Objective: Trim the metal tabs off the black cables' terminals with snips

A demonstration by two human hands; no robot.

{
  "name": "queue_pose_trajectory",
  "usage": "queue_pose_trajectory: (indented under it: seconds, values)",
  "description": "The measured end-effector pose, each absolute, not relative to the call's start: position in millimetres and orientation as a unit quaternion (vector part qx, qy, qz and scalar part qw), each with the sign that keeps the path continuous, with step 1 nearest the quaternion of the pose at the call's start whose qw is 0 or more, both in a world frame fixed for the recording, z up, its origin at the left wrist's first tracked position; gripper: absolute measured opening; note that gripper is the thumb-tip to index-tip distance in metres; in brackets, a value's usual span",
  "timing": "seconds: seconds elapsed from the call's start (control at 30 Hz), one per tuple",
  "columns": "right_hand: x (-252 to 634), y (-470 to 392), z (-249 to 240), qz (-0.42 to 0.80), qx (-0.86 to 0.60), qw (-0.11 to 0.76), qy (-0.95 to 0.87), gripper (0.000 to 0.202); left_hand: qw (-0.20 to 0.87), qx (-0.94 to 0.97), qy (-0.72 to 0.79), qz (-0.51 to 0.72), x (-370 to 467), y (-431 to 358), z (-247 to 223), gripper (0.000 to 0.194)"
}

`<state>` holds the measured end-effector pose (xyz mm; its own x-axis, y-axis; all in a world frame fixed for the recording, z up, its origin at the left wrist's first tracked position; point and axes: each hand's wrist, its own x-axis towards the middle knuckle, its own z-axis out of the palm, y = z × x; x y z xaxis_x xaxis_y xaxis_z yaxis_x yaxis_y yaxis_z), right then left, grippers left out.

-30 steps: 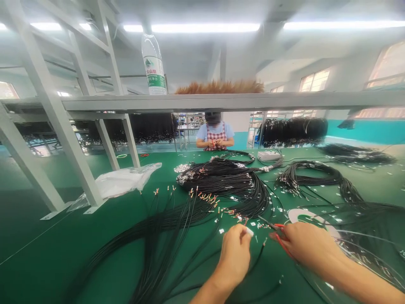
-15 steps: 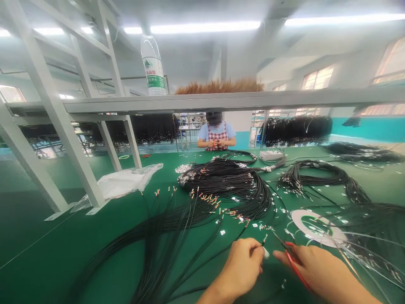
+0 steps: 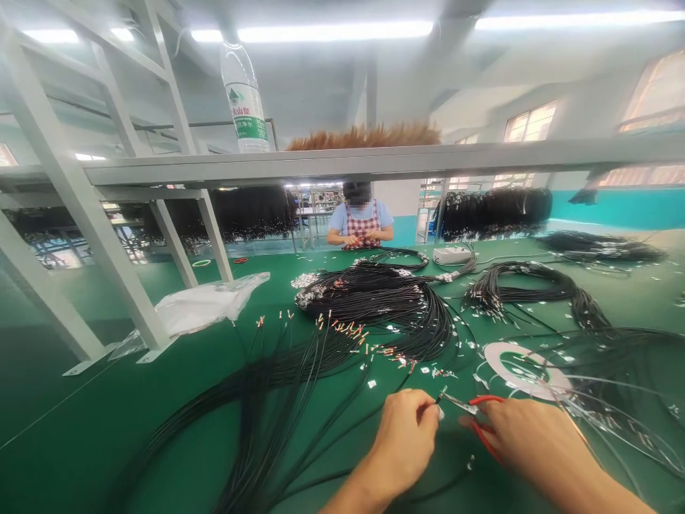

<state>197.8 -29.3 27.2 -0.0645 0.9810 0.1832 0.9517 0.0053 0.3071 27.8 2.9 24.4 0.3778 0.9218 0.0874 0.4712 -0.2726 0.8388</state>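
Note:
My left hand (image 3: pixel 407 442) is closed on a black cable, whose short stripped end (image 3: pixel 442 395) sticks up past the thumb. A small white piece (image 3: pixel 440 413) shows beside the fingertips; whether it is fixed to the cable I cannot tell. My right hand (image 3: pixel 535 439) grips red-handled scissors (image 3: pixel 474 409), blades pointing left with their tips at the cable end. Beyond my hands lies a large bundle of black cables (image 3: pixel 369 293). More loose black cables (image 3: pixel 267 385) with copper-coloured ends fan out to the left.
A roll of white tape (image 3: pixel 495 353) lies right of my hands, near a coiled cable bundle (image 3: pixel 519 285). A plastic bag (image 3: pixel 208 307) rests by the metal rack (image 3: pixel 115 243). A bottle (image 3: pixel 243 107) stands on the shelf (image 3: pixel 321 165). Across the table sits a person (image 3: pixel 364 221).
The scissors have swung from lying along my right palm to pointing left, their tips now meeting the cable end. Both hands appear slightly further left and higher, and the view has shifted a little.

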Motion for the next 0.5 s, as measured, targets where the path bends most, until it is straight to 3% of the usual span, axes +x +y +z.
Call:
queue_pose_trajectory:
  seconds: [0.5]
  values:
    - [202.8, -25.4, 34.4, 0.106, 0.684, 0.045, 0.72, 0.034, 0.371, 0.745, 0.464, 0.302, 27.6, 3.6, 23.5, 0.026]
